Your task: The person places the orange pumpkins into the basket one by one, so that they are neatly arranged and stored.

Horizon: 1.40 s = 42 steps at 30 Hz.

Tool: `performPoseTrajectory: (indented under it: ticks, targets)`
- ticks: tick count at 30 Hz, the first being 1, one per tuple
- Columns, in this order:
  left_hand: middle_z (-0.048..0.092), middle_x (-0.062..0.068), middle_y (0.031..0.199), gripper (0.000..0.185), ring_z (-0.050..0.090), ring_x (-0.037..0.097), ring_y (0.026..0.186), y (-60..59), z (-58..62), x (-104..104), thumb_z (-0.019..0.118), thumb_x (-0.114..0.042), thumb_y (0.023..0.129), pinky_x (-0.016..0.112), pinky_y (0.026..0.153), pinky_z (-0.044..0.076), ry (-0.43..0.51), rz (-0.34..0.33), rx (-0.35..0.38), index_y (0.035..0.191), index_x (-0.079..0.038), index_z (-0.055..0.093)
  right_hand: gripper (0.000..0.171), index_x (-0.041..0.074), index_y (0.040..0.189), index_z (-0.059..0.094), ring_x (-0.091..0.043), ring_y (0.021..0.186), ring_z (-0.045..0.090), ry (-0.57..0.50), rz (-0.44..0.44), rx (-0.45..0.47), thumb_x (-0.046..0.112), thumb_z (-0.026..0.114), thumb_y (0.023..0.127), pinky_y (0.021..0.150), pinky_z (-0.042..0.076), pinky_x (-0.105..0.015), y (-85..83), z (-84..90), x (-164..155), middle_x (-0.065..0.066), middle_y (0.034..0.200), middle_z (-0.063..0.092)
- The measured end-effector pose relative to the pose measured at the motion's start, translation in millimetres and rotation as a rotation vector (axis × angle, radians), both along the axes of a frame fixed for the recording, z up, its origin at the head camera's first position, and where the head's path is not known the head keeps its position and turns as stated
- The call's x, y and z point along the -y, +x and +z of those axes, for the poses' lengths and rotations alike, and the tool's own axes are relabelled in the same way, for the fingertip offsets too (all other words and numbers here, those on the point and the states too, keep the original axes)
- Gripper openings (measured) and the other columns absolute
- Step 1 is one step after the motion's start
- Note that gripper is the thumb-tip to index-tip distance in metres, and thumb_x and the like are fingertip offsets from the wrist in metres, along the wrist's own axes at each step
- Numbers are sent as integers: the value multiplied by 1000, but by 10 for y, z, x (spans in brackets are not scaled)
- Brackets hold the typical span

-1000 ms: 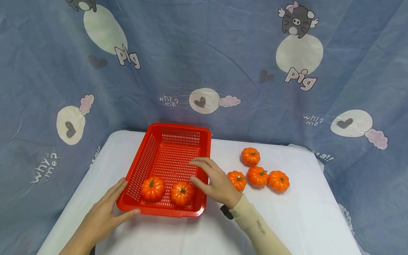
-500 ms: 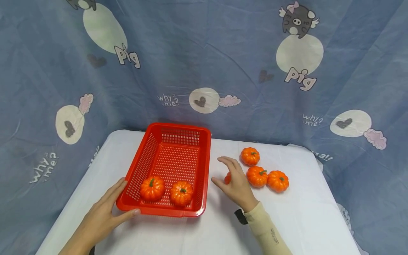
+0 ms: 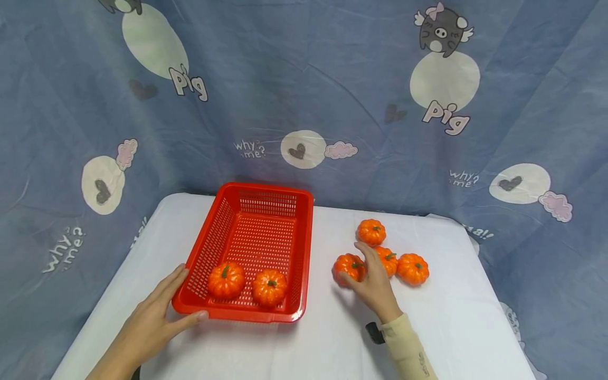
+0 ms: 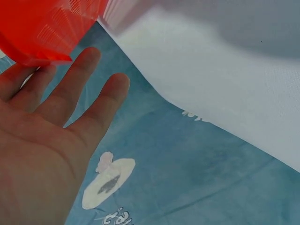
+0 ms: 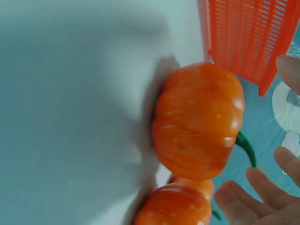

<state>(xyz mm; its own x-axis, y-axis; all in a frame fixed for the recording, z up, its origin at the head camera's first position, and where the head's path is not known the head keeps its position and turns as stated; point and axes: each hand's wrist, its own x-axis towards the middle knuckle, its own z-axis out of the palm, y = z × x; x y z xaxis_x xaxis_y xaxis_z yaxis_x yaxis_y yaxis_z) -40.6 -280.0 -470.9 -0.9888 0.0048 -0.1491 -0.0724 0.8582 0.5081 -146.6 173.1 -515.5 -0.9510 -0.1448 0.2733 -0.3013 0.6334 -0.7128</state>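
My left hand [image 3: 149,319] lies at the near left corner of a red plastic basket [image 3: 309,253], its fingers extended along the side and the thumb at the front rim. In the left wrist view, straight fingers [image 4: 65,101] touch the basket's underside edge. Two small orange pumpkins, a left one [image 3: 226,281] and a right one [image 3: 269,288], sit inside the basket. Over another pumpkin [image 3: 347,266] on the table hovers my right hand [image 3: 375,287], thumb and fingers spread. The right wrist view shows that pumpkin [image 5: 199,122], with its green stem, apart from the fingertips.
More pumpkins rest on the right of the white-covered table [image 3: 456,316]: one at the back [image 3: 371,232], one partly behind my right hand [image 3: 387,258], and one at the far right [image 3: 412,269]. A blue printed cloth [image 3: 304,79] hangs behind.
My right hand has moved from over the basket's right side rightward to the nearest loose pumpkin. The left hand and the basket have stayed in place.
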Motion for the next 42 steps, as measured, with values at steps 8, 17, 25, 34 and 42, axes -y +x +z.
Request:
performPoseTrajectory:
  ticks: [8,17,25,34,42]
  targets:
    - [21,20,165,124,32,52,140,9,-22,5,65,-82,74,78,96,35,1,1,-3,163,-11,16,84,11,148,46,-32,139,44,2,-11,80,23,91,78,117,34,-53,33,-73,-16,-12,151,48]
    - [21,20,165,125,32,51,141,4,-20,-16,64,-83,73,77,97,35,2,7,-1,164,-12,16,84,6,147,48,-33,139,44,19,-8,105,23,91,77,117,33,-54,40,-131,-15,-14,150,48]
    - [22,19,166,124,32,51,141,10,-6,-12,65,-83,74,78,97,35,7,2,-14,164,-12,16,80,8,144,50,-31,136,46,55,-12,118,21,91,77,115,37,-55,36,-177,-9,-13,147,50]
    - [20,19,166,126,31,52,141,3,-8,-21,65,-84,73,78,97,35,7,18,16,164,-13,15,78,7,143,51,-32,133,49,68,-18,121,15,91,76,114,38,-54,32,-170,-3,-15,144,51]
    - [21,19,166,125,32,51,141,-1,-2,-22,65,-83,73,78,97,35,5,14,2,164,-12,16,79,5,143,51,-34,133,49,79,-29,127,18,92,76,114,38,-55,26,-188,-5,-16,144,51]
